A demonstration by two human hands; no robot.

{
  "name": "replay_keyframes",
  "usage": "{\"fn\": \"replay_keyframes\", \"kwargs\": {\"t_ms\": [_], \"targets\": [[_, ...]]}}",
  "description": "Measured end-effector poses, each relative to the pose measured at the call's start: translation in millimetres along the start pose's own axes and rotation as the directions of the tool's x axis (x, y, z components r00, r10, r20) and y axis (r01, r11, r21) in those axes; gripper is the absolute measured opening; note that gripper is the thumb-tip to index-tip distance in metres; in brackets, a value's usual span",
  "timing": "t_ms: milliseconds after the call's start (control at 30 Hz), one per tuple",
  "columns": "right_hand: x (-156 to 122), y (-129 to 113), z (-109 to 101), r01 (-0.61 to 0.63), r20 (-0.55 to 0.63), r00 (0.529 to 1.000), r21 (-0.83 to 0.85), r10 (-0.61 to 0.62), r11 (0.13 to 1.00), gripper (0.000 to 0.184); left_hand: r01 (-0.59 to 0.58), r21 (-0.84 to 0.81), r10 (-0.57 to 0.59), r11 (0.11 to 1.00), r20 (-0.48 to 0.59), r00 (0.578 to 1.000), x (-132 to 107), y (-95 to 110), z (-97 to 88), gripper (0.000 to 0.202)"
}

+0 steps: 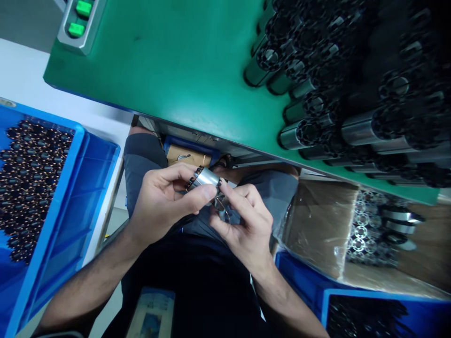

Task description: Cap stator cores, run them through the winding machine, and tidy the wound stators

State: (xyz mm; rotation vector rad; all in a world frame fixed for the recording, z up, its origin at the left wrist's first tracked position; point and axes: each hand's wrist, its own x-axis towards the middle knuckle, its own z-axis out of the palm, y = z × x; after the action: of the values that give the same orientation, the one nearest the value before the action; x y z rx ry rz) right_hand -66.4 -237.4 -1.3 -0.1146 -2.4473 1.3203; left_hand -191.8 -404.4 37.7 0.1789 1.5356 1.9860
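Over my lap, below the bench edge, my left hand [160, 199] is closed around a small silver metal cylinder [206, 177] with a dark toothed end, thumb across its side. My right hand [244, 220] pinches at the cylinder's lower end, where thin wires or a small ring [221, 205] show between the fingers. What exactly the right fingers hold is too small to make out.
A green bench top [169, 61] carries a heap of dark and silver cylinders [352, 89] at the right and a box with green buttons [79, 19]. A blue bin [75, 188] of dark parts stands left. A bagged cardboard box [317, 225] of parts and another blue bin [352, 310] sit right.
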Motion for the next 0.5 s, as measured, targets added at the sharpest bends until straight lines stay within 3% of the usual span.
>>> {"fn": "replay_keyframes", "kwargs": {"t_ms": [167,267,333,400,500], "targets": [[-1.6,1.1,-2.3,-0.035,0.017,0.999,0.016,0.035,0.999,0.076,0.005,0.024,-0.005,1.0,-0.015,1.0,1.5,-9.2,2.2,0.012],[-1.3,8.6,-2.3,-0.119,0.096,0.989,0.024,0.116,0.993,0.068,0.018,0.037,-0.014,0.999,-0.106,0.994,4.0,-17.5,4.1,0.022],[-3.3,23.3,-1.4,-0.206,0.168,0.964,-0.006,0.204,0.979,0.065,0.031,0.013,-0.028,0.999,-0.191,0.981,1.2,-19.4,-4.6,0.03],[-8.6,46.5,0.4,-0.251,0.212,0.941,-0.084,0.264,0.964,0.074,0.041,0.01,-0.037,0.999,-0.279,0.96,-11.3,-14.7,-31.0,0.035],[-20.3,86.8,5.2,-0.268,0.26,0.906,-0.256,0.334,0.929,0.105,0.053,0.205,0.049,0.977,-0.459,0.887,-57.7,10.7,-109.9,0.044]]}}
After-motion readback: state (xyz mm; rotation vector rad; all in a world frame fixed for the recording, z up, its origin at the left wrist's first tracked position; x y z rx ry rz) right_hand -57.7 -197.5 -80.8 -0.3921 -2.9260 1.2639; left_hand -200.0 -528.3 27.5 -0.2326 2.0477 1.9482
